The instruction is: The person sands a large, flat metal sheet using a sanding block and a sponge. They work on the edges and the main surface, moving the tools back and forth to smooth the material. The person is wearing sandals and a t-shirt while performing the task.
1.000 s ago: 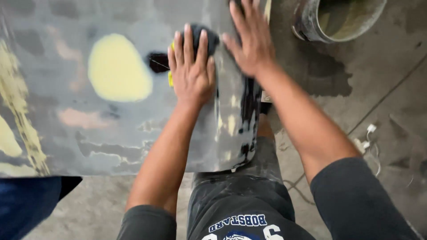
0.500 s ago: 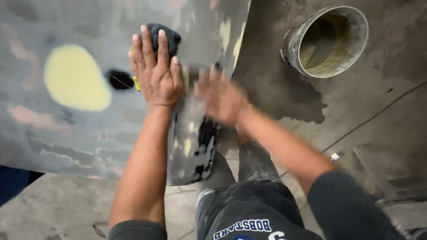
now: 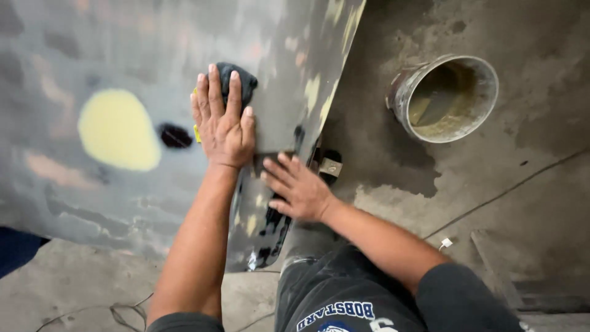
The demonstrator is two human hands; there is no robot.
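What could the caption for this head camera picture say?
Left hand presses a dark pad on a grey panel; right hand rests beside it.

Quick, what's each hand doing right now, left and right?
Left hand: open, flat, pressing a dark pad against the grey panel.
Right hand: open, fingers spread on the panel's edge, holding nothing.

Left hand (image 3: 222,120): pressed flat on dark sanding pad (image 3: 241,80)
Right hand (image 3: 298,189): open on grey patched metal panel (image 3: 92,55)
Floor: round metal bucket (image 3: 445,98)
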